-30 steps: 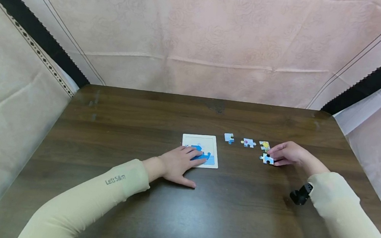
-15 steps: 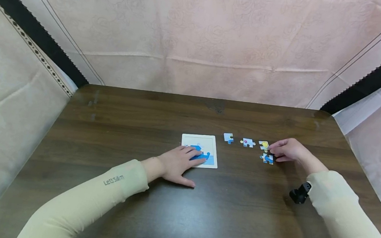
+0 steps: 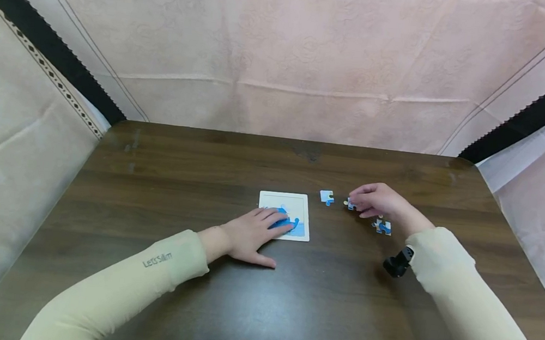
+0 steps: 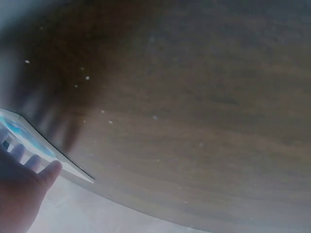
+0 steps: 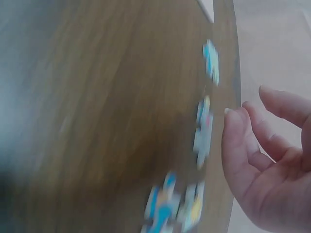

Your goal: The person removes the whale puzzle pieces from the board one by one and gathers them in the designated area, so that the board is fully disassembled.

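I list one pink-marked puzzle piece (image 5: pixel 203 133) on the table (image 3: pixel 329 296), long axis toward the board (image 3: pixel 304 214), blurred, part-hidden from the head view by my right hand (image 3: pixel 378 200), its fingers loosely bent, grasping nothing; left hand (image 3: pixel 252 236) spread over the board; wood between both hands, far edge beyond.

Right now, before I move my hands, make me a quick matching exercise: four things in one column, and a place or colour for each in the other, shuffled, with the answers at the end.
Things
1. Left hand
2. Table
3. Right hand
4. Right wrist camera

Place or colour
A. By the loose pieces
B. Black
C. On the puzzle board
D. Brown

Pairs: 1-C, 2-D, 3-A, 4-B
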Motion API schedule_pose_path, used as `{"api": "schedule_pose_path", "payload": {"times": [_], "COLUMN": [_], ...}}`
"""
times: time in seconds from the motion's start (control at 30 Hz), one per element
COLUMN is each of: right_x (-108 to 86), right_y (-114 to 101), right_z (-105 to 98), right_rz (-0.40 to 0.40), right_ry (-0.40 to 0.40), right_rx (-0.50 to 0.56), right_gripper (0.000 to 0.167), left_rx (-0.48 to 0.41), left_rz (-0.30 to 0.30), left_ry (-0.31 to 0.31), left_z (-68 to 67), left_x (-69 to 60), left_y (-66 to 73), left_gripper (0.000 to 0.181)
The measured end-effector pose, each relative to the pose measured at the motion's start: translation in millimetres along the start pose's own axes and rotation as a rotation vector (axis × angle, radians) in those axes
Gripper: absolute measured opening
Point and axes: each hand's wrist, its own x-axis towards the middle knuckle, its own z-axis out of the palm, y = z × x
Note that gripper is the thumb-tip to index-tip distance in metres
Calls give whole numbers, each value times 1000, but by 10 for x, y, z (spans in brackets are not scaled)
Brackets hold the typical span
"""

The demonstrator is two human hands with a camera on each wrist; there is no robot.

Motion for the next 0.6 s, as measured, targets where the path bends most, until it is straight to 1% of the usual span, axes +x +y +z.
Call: {"api": "schedule_pose_path", "payload": {"times": [0.13,0.27,0.43,0.6], "right_x": [92,186,261,308], "right_y": [-138,-265,-419,-543], "right_z": [162,309,463,625], "right_rz": [-10,-14,-22,-22], "right_ry": [-22,-36,-55,-74], "right_rx": [-4,-20,-46,-57], "right_gripper": [41,38,37,36], "left_rx": [-19,-20,-34,-47], "left_rz": [-23,-55,-53,-26], "left_ry": [3,-16,-25,-36], "left_z": [13,38,49,56], "left_x": [-67,-176,-300,-339], "left_y": [-56,-127,-173,-170], "left_gripper": [87,87,89,87]}}
